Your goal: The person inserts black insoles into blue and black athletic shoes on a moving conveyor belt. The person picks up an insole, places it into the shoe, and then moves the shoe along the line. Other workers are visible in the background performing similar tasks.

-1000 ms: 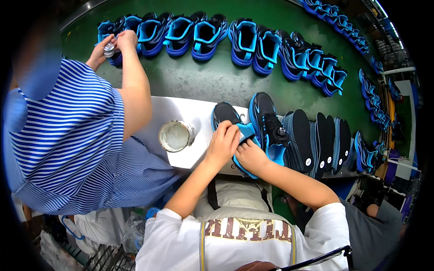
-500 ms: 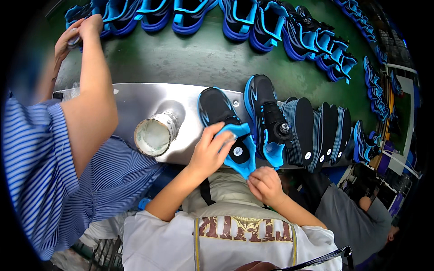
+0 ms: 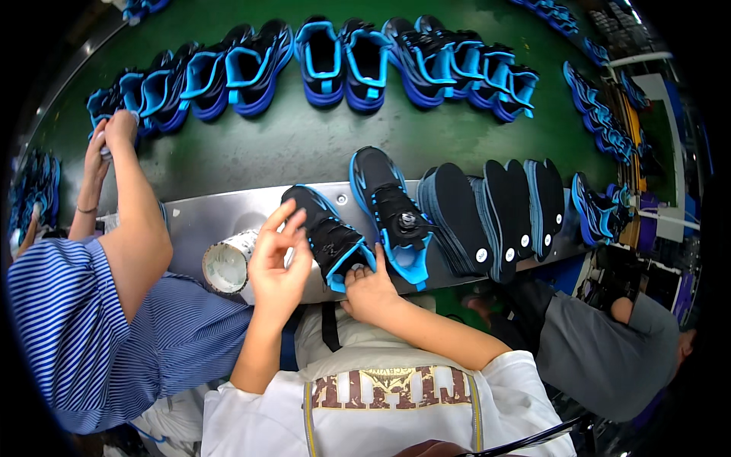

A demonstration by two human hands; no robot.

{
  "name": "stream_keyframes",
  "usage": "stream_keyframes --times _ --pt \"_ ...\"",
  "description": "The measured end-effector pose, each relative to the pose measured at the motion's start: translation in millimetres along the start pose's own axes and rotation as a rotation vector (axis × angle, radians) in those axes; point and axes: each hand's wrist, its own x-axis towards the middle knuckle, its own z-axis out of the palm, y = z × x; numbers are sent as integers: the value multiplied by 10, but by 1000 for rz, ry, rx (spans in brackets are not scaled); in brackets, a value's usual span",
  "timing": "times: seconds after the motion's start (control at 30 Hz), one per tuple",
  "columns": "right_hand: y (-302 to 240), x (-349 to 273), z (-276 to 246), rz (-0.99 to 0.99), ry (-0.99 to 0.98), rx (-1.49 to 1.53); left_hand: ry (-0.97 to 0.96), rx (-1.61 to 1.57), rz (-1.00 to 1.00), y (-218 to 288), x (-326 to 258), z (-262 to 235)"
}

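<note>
A black sneaker (image 3: 324, 232) with blue trim lies on the metal ledge, its heel toward me. My right hand (image 3: 371, 291) grips its blue collar at the heel, fingers reaching into the opening and thumb up along the right side. The insole inside is mostly hidden. Just left of that sneaker my left hand (image 3: 280, 263) is raised, fingers apart and loosely bent, with nothing visible in it. A second sneaker (image 3: 388, 206) with a round dial on its tongue stands close on the right. Stacks of black insoles (image 3: 455, 221) with white round stickers lie beyond it.
A whitish, stained round container (image 3: 227, 266) sits on the metal ledge (image 3: 190, 213) at left. Rows of sneakers (image 3: 259, 72) line the green surface (image 3: 244, 148). A co-worker in blue stripes (image 3: 76, 320) works at left; a person in grey (image 3: 609, 358) is at right.
My left hand has let go of the collar and lifted away to the left. My right hand has shifted left into the heel opening. The sneaker's collar is no longer pulled wide. The view has shifted.
</note>
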Motion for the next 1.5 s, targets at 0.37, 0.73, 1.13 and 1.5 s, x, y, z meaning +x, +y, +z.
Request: stream_keyframes --times 0.37,0.73,1.13,1.5 --pt "1826 -1291 100 570 1131 304 -445 485 333 -78 -152 710" --pt "2179 -1484 246 714 1076 687 -589 902 282 -201 115 844" --pt "1022 -1488 -364 125 320 1360 -439 659 -20 -439 579 818" --pt "872 -356 -490 209 306 622 -588 564 -131 -571 755 760"
